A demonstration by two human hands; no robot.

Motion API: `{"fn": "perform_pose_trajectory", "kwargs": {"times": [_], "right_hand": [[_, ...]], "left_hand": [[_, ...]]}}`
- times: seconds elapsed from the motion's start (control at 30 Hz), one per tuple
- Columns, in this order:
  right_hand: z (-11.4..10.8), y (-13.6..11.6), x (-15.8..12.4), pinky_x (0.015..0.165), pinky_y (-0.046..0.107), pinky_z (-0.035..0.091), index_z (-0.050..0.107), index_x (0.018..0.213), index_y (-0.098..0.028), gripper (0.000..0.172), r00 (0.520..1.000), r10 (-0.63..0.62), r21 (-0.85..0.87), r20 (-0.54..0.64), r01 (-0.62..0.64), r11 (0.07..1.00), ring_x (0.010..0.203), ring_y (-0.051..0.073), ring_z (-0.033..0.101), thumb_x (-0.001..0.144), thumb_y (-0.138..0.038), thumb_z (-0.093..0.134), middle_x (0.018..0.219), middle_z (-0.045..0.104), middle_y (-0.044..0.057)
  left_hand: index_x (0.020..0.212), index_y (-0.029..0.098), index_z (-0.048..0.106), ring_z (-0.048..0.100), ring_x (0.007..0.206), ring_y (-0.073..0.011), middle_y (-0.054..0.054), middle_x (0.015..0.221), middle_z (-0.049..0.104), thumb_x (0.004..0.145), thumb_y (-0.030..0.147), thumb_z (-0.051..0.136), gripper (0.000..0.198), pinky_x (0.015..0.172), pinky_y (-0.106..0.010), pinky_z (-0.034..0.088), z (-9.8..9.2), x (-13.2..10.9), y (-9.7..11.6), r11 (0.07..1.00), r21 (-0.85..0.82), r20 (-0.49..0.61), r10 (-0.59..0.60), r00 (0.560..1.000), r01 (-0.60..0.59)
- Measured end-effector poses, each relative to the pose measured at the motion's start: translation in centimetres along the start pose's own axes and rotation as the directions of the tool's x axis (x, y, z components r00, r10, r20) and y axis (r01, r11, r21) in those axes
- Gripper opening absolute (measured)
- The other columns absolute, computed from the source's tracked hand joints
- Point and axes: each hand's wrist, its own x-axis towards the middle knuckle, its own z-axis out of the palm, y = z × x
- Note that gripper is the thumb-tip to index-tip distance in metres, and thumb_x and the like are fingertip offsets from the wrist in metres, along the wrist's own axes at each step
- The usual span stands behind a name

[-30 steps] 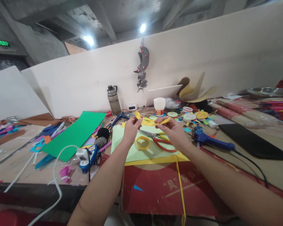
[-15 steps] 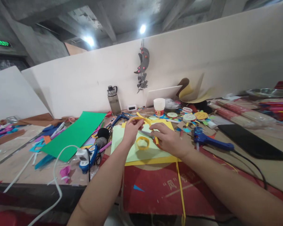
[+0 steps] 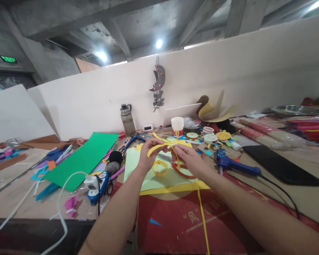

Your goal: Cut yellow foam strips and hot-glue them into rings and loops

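Note:
My left hand (image 3: 146, 156) pinches a yellow strip (image 3: 156, 148), which bends over in an arc between my hands. Its other side is gripped by the fingers of my right hand (image 3: 188, 157), with a length hanging down from them. Under the hands, scissors (image 3: 185, 173) with red handles lie on a pale green sheet (image 3: 146, 182), their blades partly hidden. A yellow ring (image 3: 160, 173) made from a strip rests on the same sheet, left of the scissors. Fingers cover the exact spot where the strip is held.
To the right lie a blue glue gun (image 3: 236, 165) with a cable and a black slab (image 3: 281, 164). Green sheet (image 3: 82, 161), blue power strip (image 3: 99, 187) and white cable (image 3: 60, 209) are left. A bottle (image 3: 128, 122) and paper cup (image 3: 178, 126) stand behind.
My right hand has let go of the scissors, which now lie on the sheet, and has taken hold of the yellow strip. The view has tilted slightly upward.

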Motion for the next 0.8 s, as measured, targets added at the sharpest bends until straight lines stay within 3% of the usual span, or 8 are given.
{"fn": "perform_pose_trajectory", "kwargs": {"times": [0.13,0.27,0.4,0.47,0.57,0.7,0.8], "right_hand": [[-0.4,0.4,0.5,0.051,0.023,0.036,0.058,0.082,-0.019,0.027,0.998,0.028,0.106,-0.061,-0.022,0.994,0.053,0.010,0.043,0.080,-0.046,0.055,0.059,0.049,-0.004],[-0.6,0.0,0.5,0.052,0.022,0.032,0.058,0.080,-0.019,0.026,0.992,0.028,0.106,-0.121,-0.015,0.994,0.055,0.008,0.041,0.075,-0.044,0.062,0.061,0.049,-0.005],[-0.7,-0.4,0.4,0.051,0.023,0.030,0.057,0.076,-0.018,0.024,0.990,0.013,0.078,-0.143,-0.002,0.997,0.054,0.007,0.037,0.073,-0.041,0.064,0.062,0.049,-0.005],[-0.7,-0.3,0.4,0.051,0.023,0.030,0.057,0.075,-0.018,0.024,0.988,0.011,0.079,-0.153,0.001,0.997,0.054,0.007,0.037,0.073,-0.040,0.065,0.062,0.049,-0.005],[-0.7,0.1,0.5,0.051,0.022,0.030,0.058,0.072,-0.018,0.024,0.990,0.049,0.068,-0.132,-0.040,0.997,0.055,0.008,0.038,0.071,-0.041,0.065,0.063,0.050,-0.004],[-0.5,0.7,0.5,0.046,0.021,0.027,0.060,0.073,-0.017,0.028,0.980,0.193,0.097,-0.046,-0.188,0.977,0.050,0.007,0.036,0.070,-0.045,0.065,0.059,0.047,-0.005],[-0.4,1.0,0.4,0.049,0.021,0.034,0.062,0.077,-0.017,0.031,0.957,0.291,0.150,-0.001,-0.287,0.946,0.052,0.008,0.043,0.070,-0.047,0.064,0.064,0.054,-0.002]], "left_hand": [[0.088,0.017,0.060,0.062,0.069,-0.0137,-0.004,0.081,0.065,0.063,0.024,0.075,0.029,0.071,-0.030,0.046,-0.1,0.2,-0.2,0.973,-0.173,0.050,-0.147,0.988,0.154],[0.089,0.012,0.063,0.063,0.076,-0.0159,-0.009,0.086,0.068,0.067,0.017,0.067,0.023,0.073,-0.030,0.046,-0.7,0.4,-1.0,0.874,-0.269,0.102,-0.392,0.914,0.405],[0.083,0.011,0.065,0.062,0.076,-0.0162,-0.011,0.085,0.068,0.076,0.023,0.055,0.017,0.072,-0.030,0.046,-1.0,0.7,-1.0,0.754,-0.417,0.176,-0.481,0.859,0.508],[0.082,0.011,0.064,0.062,0.075,-0.0166,-0.011,0.082,0.068,0.080,0.032,0.052,0.024,0.071,-0.030,0.046,-0.9,0.7,-0.7,0.719,-0.444,0.192,-0.506,0.841,0.534],[0.080,0.011,0.064,0.061,0.073,-0.0160,-0.009,0.079,0.066,0.079,0.042,0.055,0.032,0.069,-0.028,0.046,-0.4,0.6,-0.5,0.740,-0.413,0.188,-0.501,0.845,0.531],[0.080,0.012,0.062,0.057,0.067,-0.0117,-0.005,0.073,0.062,0.070,0.032,0.068,0.024,0.066,-0.025,0.044,0.4,0.2,-0.7,0.841,-0.307,0.135,-0.425,0.895,0.446],[0.081,0.013,0.061,0.053,0.062,-0.0083,-0.002,0.073,0.060,0.063,0.023,0.074,0.024,0.062,-0.022,0.042,0.8,0.0,-0.9,0.894,-0.205,0.098,-0.386,0.917,0.398]]}}
